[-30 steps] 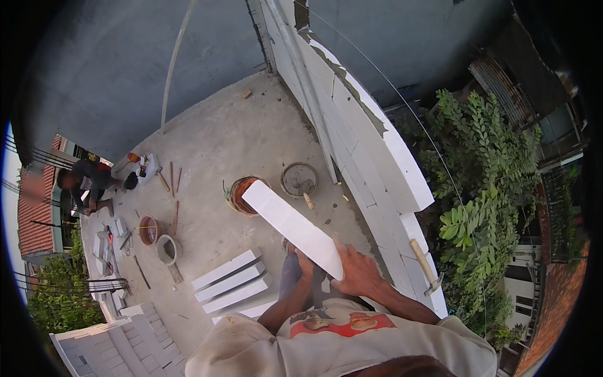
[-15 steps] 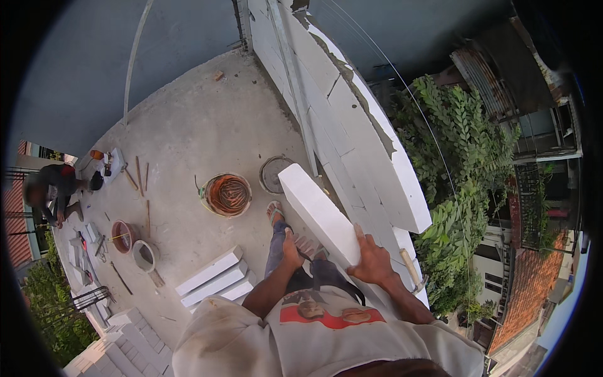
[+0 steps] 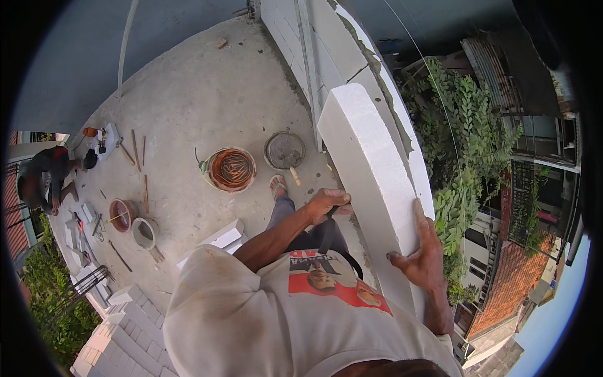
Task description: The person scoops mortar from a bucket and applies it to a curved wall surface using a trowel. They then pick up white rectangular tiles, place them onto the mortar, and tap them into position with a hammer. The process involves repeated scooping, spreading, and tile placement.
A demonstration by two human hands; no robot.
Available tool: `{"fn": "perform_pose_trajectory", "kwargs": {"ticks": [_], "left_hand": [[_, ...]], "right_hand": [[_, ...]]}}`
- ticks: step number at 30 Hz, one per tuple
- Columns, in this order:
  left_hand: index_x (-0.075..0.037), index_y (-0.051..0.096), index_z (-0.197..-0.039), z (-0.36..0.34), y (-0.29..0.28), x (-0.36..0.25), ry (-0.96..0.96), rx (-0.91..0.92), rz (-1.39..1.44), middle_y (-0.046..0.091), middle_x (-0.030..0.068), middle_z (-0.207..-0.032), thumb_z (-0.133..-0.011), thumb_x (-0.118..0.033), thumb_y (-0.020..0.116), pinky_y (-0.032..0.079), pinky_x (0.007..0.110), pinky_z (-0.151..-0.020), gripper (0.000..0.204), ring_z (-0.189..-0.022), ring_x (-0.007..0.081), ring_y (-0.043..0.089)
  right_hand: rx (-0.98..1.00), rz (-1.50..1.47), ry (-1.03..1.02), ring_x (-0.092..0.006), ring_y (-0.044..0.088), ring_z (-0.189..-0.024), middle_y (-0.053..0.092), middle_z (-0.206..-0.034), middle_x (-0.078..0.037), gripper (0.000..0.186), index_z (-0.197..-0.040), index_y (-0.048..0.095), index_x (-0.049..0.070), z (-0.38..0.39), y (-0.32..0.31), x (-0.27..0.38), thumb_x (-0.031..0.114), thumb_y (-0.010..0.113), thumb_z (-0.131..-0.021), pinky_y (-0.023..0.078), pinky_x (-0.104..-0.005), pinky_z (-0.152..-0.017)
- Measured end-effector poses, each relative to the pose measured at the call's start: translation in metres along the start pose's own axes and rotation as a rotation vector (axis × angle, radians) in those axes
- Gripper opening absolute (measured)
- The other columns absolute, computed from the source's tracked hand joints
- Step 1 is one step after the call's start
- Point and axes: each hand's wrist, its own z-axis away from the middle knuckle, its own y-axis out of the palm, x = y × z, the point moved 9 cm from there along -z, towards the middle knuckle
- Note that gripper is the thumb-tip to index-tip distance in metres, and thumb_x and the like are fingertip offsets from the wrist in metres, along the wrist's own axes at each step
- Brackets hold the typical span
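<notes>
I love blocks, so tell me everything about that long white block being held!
The block is long, boxy and white, like light concrete, its side greyer than its top. It runs lengthwise along the wall; I can't tell if it rests there. The right hand holds its near part; the left hand is at its left side, touch unclear.

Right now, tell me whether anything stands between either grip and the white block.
Nothing visible does. The right grip is on the white block. The left grip is close by the block's left side; whether it touches is unclear, but no object shows between them.
</notes>
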Motion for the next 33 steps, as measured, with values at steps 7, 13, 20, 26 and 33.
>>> {"fn": "perform_pose_trajectory", "kwargs": {"ticks": [7, 13, 20, 26, 33], "left_hand": [[0.010, 0.031, -0.154, -0.044, 0.152, -0.216, 0.419, -0.190, -0.226, 0.046, 0.0262, -0.153, -0.082, -0.046, 0.091, 0.039, 0.049, -0.120, 0.109, -0.147, 0.0328, 0.043], [0.010, -0.019, -0.159, -0.098, 0.218, -0.311, 0.506, -0.448, -0.322, 0.014, 0.0349, -0.166, -0.068, -0.063, 0.095, 0.015, 0.062, -0.128, 0.163, -0.158, 0.0473, 0.016], [0.011, 0.046, -0.147, -0.163, 0.210, -0.329, 0.389, -0.323, -0.217, 0.053, 0.0279, -0.145, -0.088, -0.046, 0.085, 0.036, 0.060, -0.118, 0.091, -0.141, 0.0398, 0.048], [0.011, 0.063, -0.131, -0.195, 0.167, -0.341, 0.485, -0.284, -0.231, 0.069, 0.0232, -0.121, -0.094, -0.048, 0.080, 0.048, 0.055, -0.111, 0.071, -0.118, 0.0345, 0.068], [0.018, 0.053, -0.138, -0.195, 0.106, -0.342, 0.523, -0.430, -0.115, 0.061, 0.0324, -0.132, -0.094, -0.069, 0.068, 0.051, 0.052, -0.109, 0.100, -0.123, 0.0407, 0.064]], "right_hand": [[-0.462, -0.125, -0.249, -0.0344, 0.069, -0.114, 0.060, -0.136, -0.023, 0.116, -0.162, 0.041, 0.002, 0.013, -0.177, 0.067, 0.012, 0.080, -0.053, 0.057, -0.0475, -0.101], [-0.637, -0.034, -0.308, -0.0352, 0.072, -0.113, 0.065, -0.139, -0.024, 0.119, -0.161, 0.047, 0.013, -0.032, -0.263, 0.072, 0.029, 0.083, -0.048, 0.056, -0.0511, -0.105], [-0.504, 0.023, -0.451, -0.0306, 0.069, -0.121, 0.067, -0.139, -0.019, 0.114, -0.161, 0.047, 0.017, -0.137, -0.285, 0.042, 0.009, 0.085, -0.054, 0.048, -0.0466, -0.114], [-0.305, -0.097, -0.392, -0.0316, 0.065, -0.127, 0.063, -0.144, -0.020, 0.109, -0.162, 0.044, 0.011, -0.223, -0.267, 0.012, 0.002, 0.086, -0.062, 0.047, -0.0441, -0.114], [-0.200, -0.241, -0.357, -0.0322, 0.062, -0.133, 0.062, -0.144, -0.023, 0.109, -0.163, 0.043, 0.009, -0.297, -0.217, -0.010, 0.008, 0.089, -0.064, 0.047, -0.0445, -0.115]]}}
